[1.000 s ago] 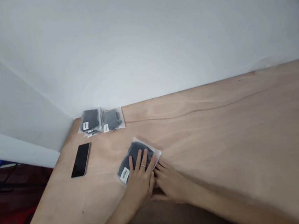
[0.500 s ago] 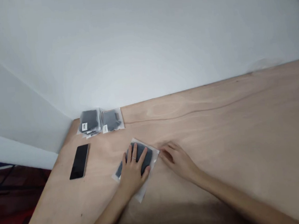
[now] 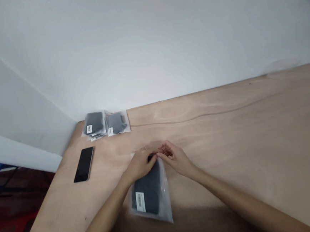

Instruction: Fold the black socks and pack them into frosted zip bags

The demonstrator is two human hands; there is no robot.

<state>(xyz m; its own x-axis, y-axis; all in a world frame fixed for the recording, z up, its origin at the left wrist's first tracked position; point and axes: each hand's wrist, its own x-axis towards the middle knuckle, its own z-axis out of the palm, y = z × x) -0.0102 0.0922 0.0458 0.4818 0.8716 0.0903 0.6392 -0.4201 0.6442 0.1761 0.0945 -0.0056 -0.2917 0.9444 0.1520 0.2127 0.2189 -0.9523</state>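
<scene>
A frosted plastic bag (image 3: 165, 201) with a dark, flat item inside and a white barcode label (image 3: 140, 202) hangs or lies tilted near the table's front. Its top edge is between my two hands. My left hand (image 3: 141, 163), with a ring on one finger, is closed on the top of the bag, and its thumb points right. At the upper right corner, my right hand (image 3: 178, 160) pinches the same edge with thumb and fingers. The fingertips of both hands nearly meet and partly hide the edge.
Several similar bags lie stacked (image 3: 94, 123) at the table's back left corner, with another bag (image 3: 118, 123) beside them. A black phone (image 3: 84, 164) rests near the left edge of the wooden table (image 3: 240, 141). Behind it stands a white wall (image 3: 165, 40).
My left hand has gone from lying flat on the bag to gripping its top edge. The bag has turned, bringing its label into sight. My right hand has moved slightly left onto the edge.
</scene>
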